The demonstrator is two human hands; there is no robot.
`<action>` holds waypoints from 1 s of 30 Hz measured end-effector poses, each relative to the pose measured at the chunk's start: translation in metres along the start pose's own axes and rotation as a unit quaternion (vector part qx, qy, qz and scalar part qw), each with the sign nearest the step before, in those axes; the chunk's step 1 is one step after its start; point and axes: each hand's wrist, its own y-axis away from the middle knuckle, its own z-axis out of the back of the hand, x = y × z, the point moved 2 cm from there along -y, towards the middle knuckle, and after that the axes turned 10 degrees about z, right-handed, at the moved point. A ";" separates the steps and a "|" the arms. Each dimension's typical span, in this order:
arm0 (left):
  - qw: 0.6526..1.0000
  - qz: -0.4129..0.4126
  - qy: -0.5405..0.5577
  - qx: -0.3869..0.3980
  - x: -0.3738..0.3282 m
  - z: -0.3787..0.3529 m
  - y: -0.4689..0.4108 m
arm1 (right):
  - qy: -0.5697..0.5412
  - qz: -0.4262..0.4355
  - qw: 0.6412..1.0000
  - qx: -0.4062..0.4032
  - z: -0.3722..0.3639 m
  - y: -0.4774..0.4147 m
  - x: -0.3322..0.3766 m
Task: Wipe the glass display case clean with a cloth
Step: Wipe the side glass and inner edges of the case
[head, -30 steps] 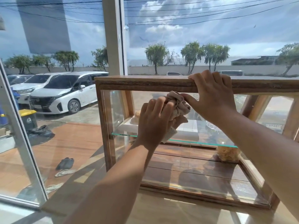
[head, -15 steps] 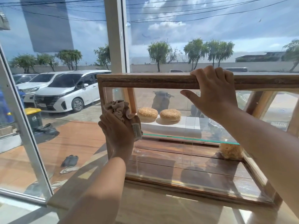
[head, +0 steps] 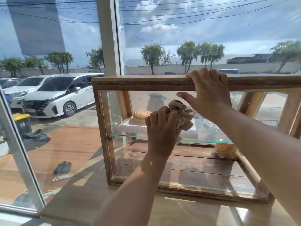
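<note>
Left grip [head: 161,128] clutches the cloth [head: 180,114], swept back from left post to mid-pane. Right grip [head: 210,95] hooks the display case [head: 138,83] rail; wiping passes look unfinished.

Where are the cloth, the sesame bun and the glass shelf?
cloth [head: 182,114], head view, on its bunched folds.
sesame bun [head: 141,115], head view, on its seeded top.
glass shelf [head: 127,135], head view, on its green front edge.

Sunlit wooden counter [head: 114,201] before a white-framed window [head: 108,38]; white minivan [head: 61,93], yellow-lidded bin [head: 22,121] and sandals [head: 62,168] left of the left-hand fingers [head: 162,115].
</note>
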 end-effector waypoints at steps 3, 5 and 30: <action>0.995 -0.092 -0.019 0.009 0.026 0.011 -0.007 | -0.005 0.000 1.000 0.001 0.000 0.001 0.000; 0.992 -0.120 -0.036 0.017 0.047 0.020 -0.017 | -0.006 0.000 1.000 0.000 0.001 0.001 0.000; 0.995 -0.092 -0.034 -0.024 0.013 0.000 0.014 | -0.001 0.007 1.000 -0.008 0.001 0.002 0.000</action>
